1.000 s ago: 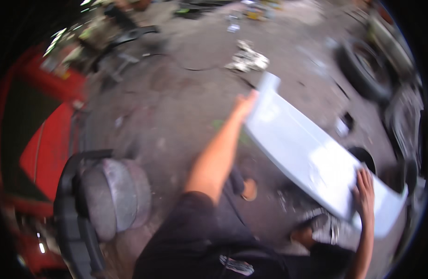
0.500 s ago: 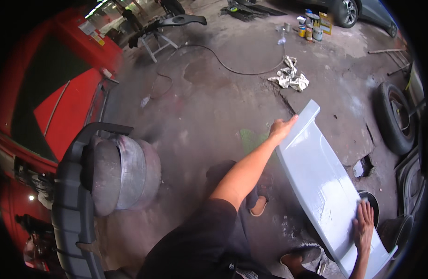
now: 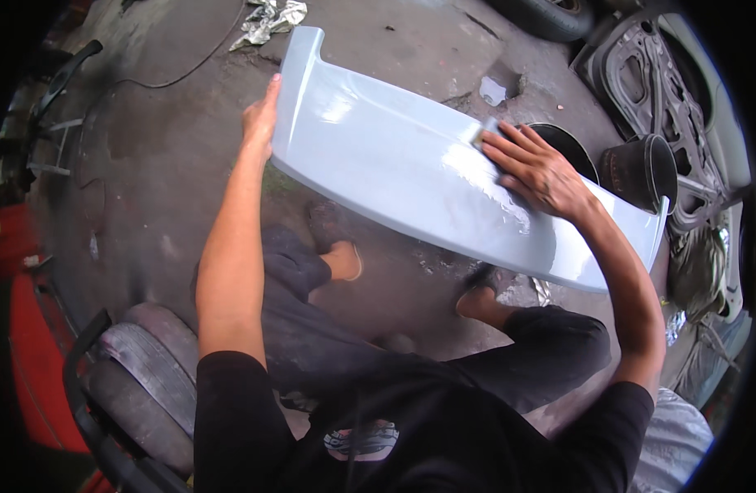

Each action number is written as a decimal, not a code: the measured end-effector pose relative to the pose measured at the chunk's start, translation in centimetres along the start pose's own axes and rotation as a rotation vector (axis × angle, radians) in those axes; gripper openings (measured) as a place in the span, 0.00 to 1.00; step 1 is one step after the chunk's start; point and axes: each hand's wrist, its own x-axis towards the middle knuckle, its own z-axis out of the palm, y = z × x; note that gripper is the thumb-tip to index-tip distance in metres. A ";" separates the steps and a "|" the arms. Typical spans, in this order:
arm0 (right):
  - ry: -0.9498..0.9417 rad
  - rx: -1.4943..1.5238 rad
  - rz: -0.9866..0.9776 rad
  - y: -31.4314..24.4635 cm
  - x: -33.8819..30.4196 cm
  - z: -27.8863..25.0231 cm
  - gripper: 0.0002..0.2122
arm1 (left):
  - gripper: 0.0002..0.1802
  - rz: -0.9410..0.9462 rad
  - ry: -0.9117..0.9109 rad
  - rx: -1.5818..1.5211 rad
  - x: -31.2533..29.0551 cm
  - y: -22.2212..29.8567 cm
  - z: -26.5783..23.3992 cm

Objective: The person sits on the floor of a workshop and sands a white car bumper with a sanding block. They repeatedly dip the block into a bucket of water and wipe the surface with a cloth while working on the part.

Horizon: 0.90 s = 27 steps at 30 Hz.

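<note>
A long, light grey car spoiler [image 3: 378,156] with upturned ends lies across in front of me, its top glossy and wet in places. My left hand [image 3: 261,119] grips its left end, thumb up along the edge and the other fingers partly hidden. On the spoiler's right half, my right hand [image 3: 542,168] lies with its fingers over a small grey sanding pad [image 3: 486,131], pressing it to the surface near the far edge. Most of the pad is hidden under the fingers.
Two black buckets [image 3: 641,168] stand behind the spoiler's right end, by a bare door-like panel [image 3: 641,82]. A tyre [image 3: 550,18] lies at the far right, crumpled foil-like sheet [image 3: 267,23] and a hose [image 3: 180,80] at the far left. Stacked rounded grey parts [image 3: 143,370] sit at lower left.
My view has turned to the right, so the spoiler now lies more crosswise and central. The right hand has slid along it toward the far edge; the left still grips the end.
</note>
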 end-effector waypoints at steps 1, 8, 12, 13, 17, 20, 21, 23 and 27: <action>-0.007 0.004 0.001 -0.1 -0.3 0.3 0.27 | 0.48 0.009 0.004 -0.008 -0.3 0.3 -0.3; 0.319 0.068 -0.066 -4.1 15.6 2.0 0.24 | 0.45 0.081 0.073 0.079 1.3 -0.5 -0.3; 0.320 0.024 -0.069 -5.1 18.4 1.0 0.23 | 0.44 0.040 0.052 0.046 1.3 -1.2 -0.7; 0.295 0.018 -0.070 -5.4 17.2 0.8 0.22 | 0.44 0.039 0.073 0.049 1.5 -1.7 -1.3; 0.381 -0.005 -0.028 -5.8 16.0 2.0 0.21 | 0.43 0.051 0.103 0.109 1.8 -1.4 -0.3; 0.454 0.053 0.002 -6.7 20.1 0.8 0.22 | 0.44 0.074 0.057 0.046 1.9 -1.3 -0.5; 0.467 0.052 0.019 -7.0 20.9 0.8 0.22 | 0.44 0.070 0.064 0.063 2.0 -1.1 -0.3; 0.502 0.068 0.062 -8.3 20.7 1.9 0.23 | 0.44 0.046 0.103 0.095 1.6 -1.2 -0.3; 0.449 0.062 0.057 -15.0 20.3 2.8 0.25 | 0.44 0.027 0.101 0.075 0.8 -1.2 -0.9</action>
